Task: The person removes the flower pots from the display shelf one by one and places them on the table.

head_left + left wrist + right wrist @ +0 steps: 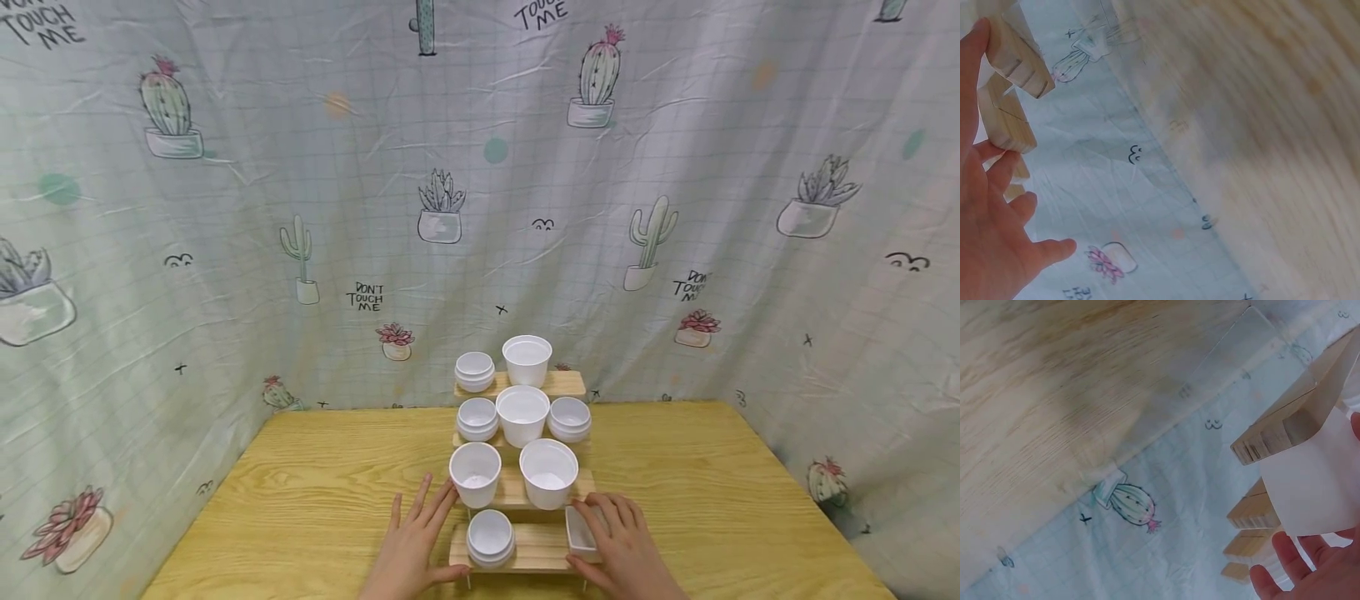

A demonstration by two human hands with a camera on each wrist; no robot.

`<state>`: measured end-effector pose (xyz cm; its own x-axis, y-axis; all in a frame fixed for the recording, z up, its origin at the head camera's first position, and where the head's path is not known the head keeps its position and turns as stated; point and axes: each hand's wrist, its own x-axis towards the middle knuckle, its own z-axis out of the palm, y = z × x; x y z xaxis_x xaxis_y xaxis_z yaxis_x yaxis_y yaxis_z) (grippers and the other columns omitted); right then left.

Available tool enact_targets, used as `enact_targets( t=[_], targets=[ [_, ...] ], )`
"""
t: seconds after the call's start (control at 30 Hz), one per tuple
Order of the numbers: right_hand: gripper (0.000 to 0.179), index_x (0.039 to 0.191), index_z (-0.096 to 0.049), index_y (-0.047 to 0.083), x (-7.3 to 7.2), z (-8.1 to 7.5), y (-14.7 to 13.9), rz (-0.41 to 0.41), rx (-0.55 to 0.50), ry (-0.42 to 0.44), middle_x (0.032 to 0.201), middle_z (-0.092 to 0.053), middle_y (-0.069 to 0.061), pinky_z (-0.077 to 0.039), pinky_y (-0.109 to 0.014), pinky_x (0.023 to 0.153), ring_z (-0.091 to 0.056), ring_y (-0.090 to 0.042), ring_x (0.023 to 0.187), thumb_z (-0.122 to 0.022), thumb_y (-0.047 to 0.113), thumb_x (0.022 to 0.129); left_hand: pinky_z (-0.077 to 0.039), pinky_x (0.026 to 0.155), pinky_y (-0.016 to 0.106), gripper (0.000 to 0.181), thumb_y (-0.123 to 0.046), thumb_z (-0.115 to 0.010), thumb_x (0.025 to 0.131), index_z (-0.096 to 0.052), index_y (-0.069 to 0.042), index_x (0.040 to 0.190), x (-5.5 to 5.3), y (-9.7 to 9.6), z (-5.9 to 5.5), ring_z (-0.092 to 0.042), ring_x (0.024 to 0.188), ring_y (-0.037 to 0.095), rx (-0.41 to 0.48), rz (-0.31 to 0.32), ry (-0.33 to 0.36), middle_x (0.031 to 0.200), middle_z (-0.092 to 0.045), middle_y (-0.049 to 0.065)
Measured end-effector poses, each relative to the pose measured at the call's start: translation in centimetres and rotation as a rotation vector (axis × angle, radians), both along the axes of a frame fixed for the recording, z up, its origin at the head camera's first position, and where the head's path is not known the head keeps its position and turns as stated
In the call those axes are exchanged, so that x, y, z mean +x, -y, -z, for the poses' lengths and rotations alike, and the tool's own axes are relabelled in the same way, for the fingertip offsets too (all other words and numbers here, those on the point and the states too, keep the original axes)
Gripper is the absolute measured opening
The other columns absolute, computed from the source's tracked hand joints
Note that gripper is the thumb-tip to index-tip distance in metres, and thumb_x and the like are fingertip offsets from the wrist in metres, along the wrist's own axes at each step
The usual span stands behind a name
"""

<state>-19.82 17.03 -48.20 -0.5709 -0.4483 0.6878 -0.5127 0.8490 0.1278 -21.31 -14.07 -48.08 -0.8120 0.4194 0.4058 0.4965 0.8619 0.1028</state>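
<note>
A tiered wooden stand (pixel 538 546) with several steps holds white plastic pots. My right hand (pixel 628 546) grips a square white pot (pixel 577 530) at the right end of the lowest step; in the right wrist view this pot (pixel 1310 481) sits against the step's wooden end (pixel 1275 437). My left hand (pixel 411 542), fingers spread, is at the stand's left end. In the left wrist view its thumb and a finger touch the ends of wooden steps (pixel 1007 125). Nearest it are a small round pot (pixel 491 533) on the lowest step and a taller pot (pixel 476 475) above.
More white pots stand on the upper steps, among them a tall one (pixel 527 360) and a small one (pixel 474 372) at the top. The stand is on a yellow wood-grain table (pixel 330 492). A cactus-print curtain (pixel 480 275) hangs behind and along both sides.
</note>
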Motion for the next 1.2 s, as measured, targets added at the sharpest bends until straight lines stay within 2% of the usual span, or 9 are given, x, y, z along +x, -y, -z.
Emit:
enact_targets(
  t=[0.13,0.23,0.4,0.57,0.87,1.1,1.2],
  targets=[
    [0.064,0.112,-0.055,0.012,0.1,-0.2,-0.3,0.016,0.011,0.007,0.102,-0.05,-0.003,-0.042,-0.041,0.076,-0.047,-0.023,0.094,-0.057,0.063,0.073,-0.025,0.096,0.066,0.099,-0.074,-0.055,0.061,-0.028,-0.021,0.14,-0.1,-0.1,0.0,-0.023,0.135,0.03,-0.008,0.002,0.007,0.148,-0.026,-0.004],
    [0.064,0.109,-0.055,0.012,0.2,-0.3,-0.6,0.019,0.016,-0.01,0.101,-0.049,-0.004,-0.043,-0.042,0.074,-0.047,-0.025,0.092,-0.053,0.065,0.074,-0.026,0.095,0.066,0.099,-0.073,-0.056,0.06,-0.029,-0.021,0.14,-0.1,-0.2,-0.1,-0.024,0.134,0.031,-0.011,0.002,0.003,0.147,-0.027,-0.004],
    [0.063,0.106,-0.055,0.012,0.2,-0.4,-1.2,0.011,0.01,-0.046,0.099,-0.05,-0.005,-0.044,-0.043,0.07,-0.047,-0.026,0.089,-0.046,0.067,0.077,-0.027,0.095,0.065,0.1,-0.07,-0.06,0.059,-0.031,-0.019,0.139,-0.1,-0.3,-0.1,-0.026,0.133,0.033,-0.01,0.005,-0.032,0.147,-0.028,-0.004],
    [0.062,0.106,-0.055,0.013,0.1,-0.5,-1.8,0.013,0.016,-0.048,0.1,-0.05,-0.005,-0.045,-0.043,0.07,-0.047,-0.026,0.09,-0.048,0.066,0.076,-0.028,0.095,0.064,0.1,-0.072,-0.058,0.059,-0.032,-0.018,0.139,-0.2,-0.3,0.0,-0.028,0.132,0.033,-0.017,-0.001,-0.063,0.146,-0.03,-0.003],
    [0.063,0.108,-0.054,0.014,0.2,-0.6,-2.5,0.036,0.025,-0.027,0.097,-0.05,-0.005,-0.044,-0.043,0.071,-0.047,-0.027,0.089,-0.047,0.068,0.075,-0.026,0.095,0.066,0.099,-0.071,-0.059,0.06,-0.029,-0.02,0.14,-0.2,-0.3,-0.2,-0.025,0.134,0.031,-0.016,0.005,0.0,0.147,-0.028,-0.002],
    [0.065,0.107,-0.055,0.011,0.2,-0.7,-3.1,0.036,0.016,-0.048,0.096,-0.052,-0.007,-0.044,-0.044,0.067,-0.049,-0.027,0.088,-0.035,0.067,0.082,-0.026,0.095,0.066,0.099,-0.073,-0.056,0.061,-0.028,-0.021,0.141,-0.1,-0.1,0.0,-0.014,0.139,0.024,-0.015,0.002,-0.001,0.147,-0.027,-0.003],
    [0.066,0.109,-0.056,0.009,0.1,-0.7,-3.5,0.027,0.005,-0.059,0.095,-0.053,-0.008,-0.044,-0.043,0.067,-0.05,-0.026,0.087,-0.031,0.065,0.085,-0.026,0.094,0.066,0.1,-0.073,-0.057,0.06,-0.028,-0.022,0.141,-0.1,0.0,0.1,-0.017,0.138,0.026,-0.005,0.004,-0.007,0.147,-0.027,-0.004]
  ],
)
